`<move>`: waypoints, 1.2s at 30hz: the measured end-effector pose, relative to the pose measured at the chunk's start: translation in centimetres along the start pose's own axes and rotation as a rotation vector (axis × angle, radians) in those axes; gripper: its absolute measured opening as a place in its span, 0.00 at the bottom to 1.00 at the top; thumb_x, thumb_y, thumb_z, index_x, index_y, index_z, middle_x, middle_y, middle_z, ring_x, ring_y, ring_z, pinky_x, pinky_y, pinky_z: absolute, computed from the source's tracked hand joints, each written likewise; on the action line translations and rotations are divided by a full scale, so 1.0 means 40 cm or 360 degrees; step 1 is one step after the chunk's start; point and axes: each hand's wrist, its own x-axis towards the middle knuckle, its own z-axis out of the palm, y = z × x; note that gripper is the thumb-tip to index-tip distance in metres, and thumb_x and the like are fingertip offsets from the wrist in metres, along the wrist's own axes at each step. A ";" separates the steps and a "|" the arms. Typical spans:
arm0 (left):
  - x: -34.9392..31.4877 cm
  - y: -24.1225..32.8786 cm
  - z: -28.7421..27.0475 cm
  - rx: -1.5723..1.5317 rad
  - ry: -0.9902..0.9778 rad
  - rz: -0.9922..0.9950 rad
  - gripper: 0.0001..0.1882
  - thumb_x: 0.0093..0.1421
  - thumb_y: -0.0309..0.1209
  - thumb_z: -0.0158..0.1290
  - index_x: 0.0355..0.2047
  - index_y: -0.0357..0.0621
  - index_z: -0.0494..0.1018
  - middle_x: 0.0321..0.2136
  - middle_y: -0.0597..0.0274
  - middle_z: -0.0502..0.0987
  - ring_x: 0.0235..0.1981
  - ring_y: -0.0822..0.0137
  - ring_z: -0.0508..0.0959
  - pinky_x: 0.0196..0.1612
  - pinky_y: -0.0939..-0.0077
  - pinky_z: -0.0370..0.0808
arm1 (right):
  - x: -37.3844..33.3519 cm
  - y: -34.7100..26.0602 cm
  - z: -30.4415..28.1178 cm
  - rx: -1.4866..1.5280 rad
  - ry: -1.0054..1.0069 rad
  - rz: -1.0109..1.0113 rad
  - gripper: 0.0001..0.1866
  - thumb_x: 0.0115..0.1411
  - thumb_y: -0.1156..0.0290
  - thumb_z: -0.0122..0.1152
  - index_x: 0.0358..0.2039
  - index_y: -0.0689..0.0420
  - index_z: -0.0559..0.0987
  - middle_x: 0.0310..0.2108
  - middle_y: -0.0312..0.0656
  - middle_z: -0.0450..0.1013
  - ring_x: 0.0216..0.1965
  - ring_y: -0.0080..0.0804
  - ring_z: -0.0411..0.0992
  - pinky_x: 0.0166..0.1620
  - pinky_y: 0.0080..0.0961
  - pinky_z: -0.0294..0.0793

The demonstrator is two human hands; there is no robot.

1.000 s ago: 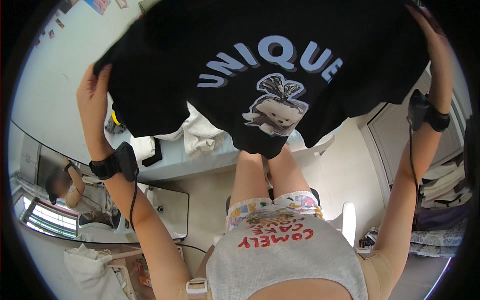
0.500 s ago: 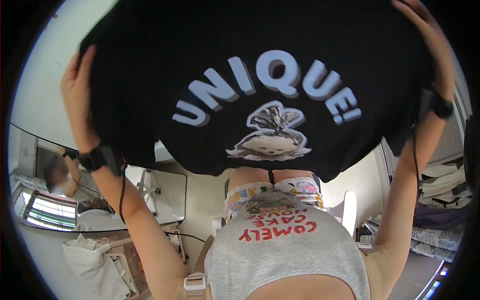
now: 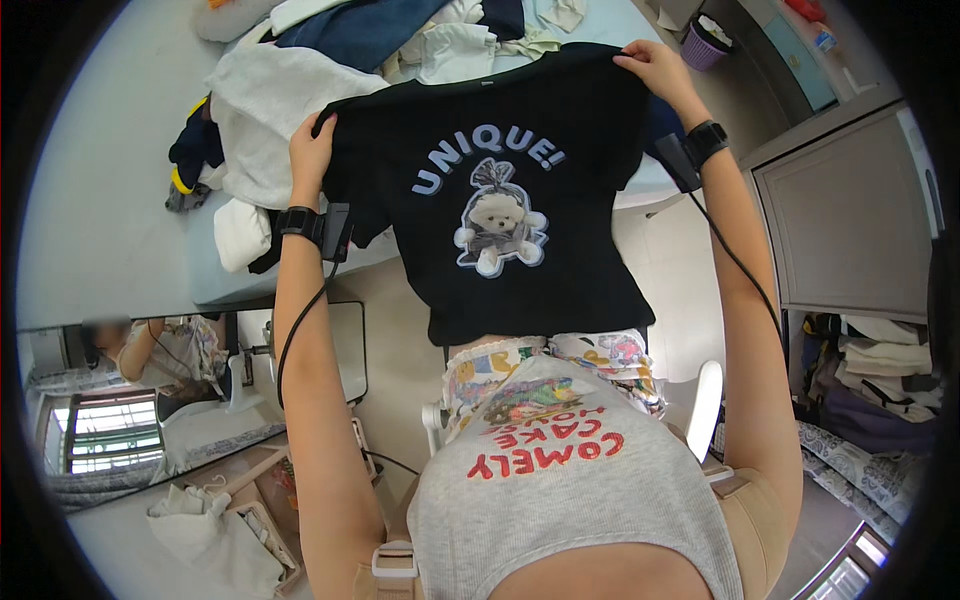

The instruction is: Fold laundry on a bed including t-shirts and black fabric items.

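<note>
A black T-shirt (image 3: 580, 200) with pale blue lettering and a printed toy dog on its front hangs spread out before me. My left hand (image 3: 312, 150) is closed on its left shoulder, fingers pinching the cloth. At the opposite shoulder, my right hand (image 3: 655, 72) grips the fabric between thumb and fingers. The shirt's hem falls close to my lap. Its upper part hangs in front of the bed's near edge and partly hides the clothes heaped behind it.
A heap of clothes, including a white garment (image 3: 285, 115) and a dark blue one (image 3: 360, 38), lies on the pale blue bed (image 3: 260, 288). A purple basket (image 3: 706, 45) stands far right. Folded clothes fill a shelf (image 3: 880, 370) at right. A mirror (image 3: 150, 400) is at left.
Both hands have moved lower and away from me, and the T-shirt has come down with them. Its whole printed front now shows, and the bed with the clothes has come into sight.
</note>
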 end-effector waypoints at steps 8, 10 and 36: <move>0.036 0.005 0.131 0.0349 0.0179 0.0070 0.17 0.54 0.40 0.56 0.37 0.40 0.75 0.31 0.55 0.78 0.33 0.57 0.77 0.37 0.70 0.72 | -0.023 0.066 0.164 0.0024 0.0207 0.0431 0.17 0.52 0.56 0.62 0.41 0.50 0.78 0.34 0.41 0.77 0.37 0.38 0.75 0.41 0.33 0.73; 0.042 0.028 0.146 0.0461 0.0242 0.0011 0.17 0.53 0.40 0.58 0.38 0.42 0.74 0.28 0.58 0.76 0.30 0.61 0.75 0.36 0.72 0.71 | -0.031 0.086 0.196 0.0023 0.0256 0.0190 0.24 0.53 0.58 0.62 0.49 0.52 0.73 0.44 0.45 0.73 0.45 0.41 0.72 0.46 0.33 0.71; -0.859 0.130 0.088 -0.1409 -0.0088 -0.1417 0.19 0.59 0.32 0.52 0.49 0.38 0.68 0.46 0.62 0.73 0.47 0.69 0.72 0.52 0.75 0.67 | -0.898 -0.122 -0.030 0.1467 -0.0776 0.1403 0.22 0.54 0.66 0.62 0.47 0.65 0.73 0.40 0.42 0.75 0.40 0.26 0.72 0.47 0.21 0.69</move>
